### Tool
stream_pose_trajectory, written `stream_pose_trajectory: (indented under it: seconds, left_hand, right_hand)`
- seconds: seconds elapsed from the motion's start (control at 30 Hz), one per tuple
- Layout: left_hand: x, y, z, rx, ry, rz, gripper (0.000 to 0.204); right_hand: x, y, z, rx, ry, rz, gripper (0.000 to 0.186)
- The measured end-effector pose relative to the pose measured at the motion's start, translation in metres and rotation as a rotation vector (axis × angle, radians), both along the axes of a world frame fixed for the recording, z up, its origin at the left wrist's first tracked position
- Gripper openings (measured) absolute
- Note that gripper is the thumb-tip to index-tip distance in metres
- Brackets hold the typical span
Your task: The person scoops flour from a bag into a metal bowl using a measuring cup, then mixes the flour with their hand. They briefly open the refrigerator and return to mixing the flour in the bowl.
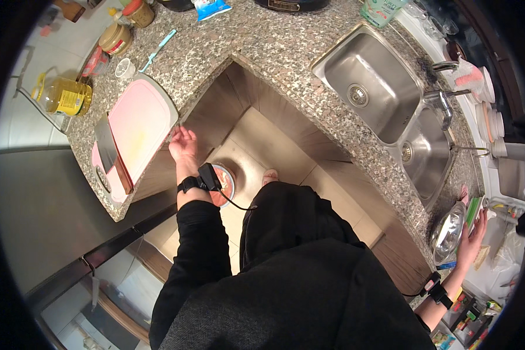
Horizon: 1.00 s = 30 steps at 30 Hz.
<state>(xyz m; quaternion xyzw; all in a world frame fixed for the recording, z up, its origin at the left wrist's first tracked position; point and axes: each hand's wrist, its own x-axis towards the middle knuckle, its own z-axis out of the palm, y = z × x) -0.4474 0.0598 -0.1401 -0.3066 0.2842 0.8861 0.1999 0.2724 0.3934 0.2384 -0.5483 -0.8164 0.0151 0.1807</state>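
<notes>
My left hand (184,143) is palm up with loosely bent fingers and nothing in it, at the counter edge beside a pink cutting board (139,122). A cleaver (114,153) with a wooden handle lies along that board. At the right, my right hand (471,242) reaches out with fingers extended beside a shiny steel dish (448,230) and a flat green-and-white item (473,211). Whether its fingertips touch that item I cannot tell.
The granite counter (245,35) turns a corner, with a double steel sink (373,70), oil bottle (70,96), jars (114,38) and stacked dishes (490,119). A round orange-red object (221,181) is on the floor beside my slippered foot (269,176).
</notes>
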Motion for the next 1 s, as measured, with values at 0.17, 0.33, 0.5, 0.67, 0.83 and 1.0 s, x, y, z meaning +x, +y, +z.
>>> stream_pose_trajectory:
  seconds: [0.17,0.33,0.5,0.67,0.83,1.0]
  left_hand:
    - [0.069,0.026,0.023,-0.064,-0.057,0.053,0.029]
    - [0.149,0.081,0.023,-0.115,-0.117,0.012,0.051]
    - [0.210,0.143,0.028,-0.136,-0.137,-0.083,0.057]
    - [0.242,0.194,0.048,-0.051,-0.171,-0.222,0.063]
    - [0.262,0.202,0.035,-0.013,-0.134,-0.575,0.065]
    - [0.294,0.126,-0.011,-0.274,0.189,-0.988,0.036]
  right_hand:
    - [0.055,-0.002,-0.013,0.034,-0.029,-0.012,0.053]
    - [0.118,0.003,-0.023,-0.102,0.130,-0.090,0.053]
    - [0.168,-0.003,-0.028,-0.099,0.079,-0.129,0.055]
    - [0.206,-0.024,-0.034,-0.039,-0.052,-0.173,0.058]
    - [0.229,-0.046,-0.045,-0.081,0.024,-0.212,0.060]
    - [0.234,-0.051,-0.056,-0.060,0.080,-0.164,0.056]
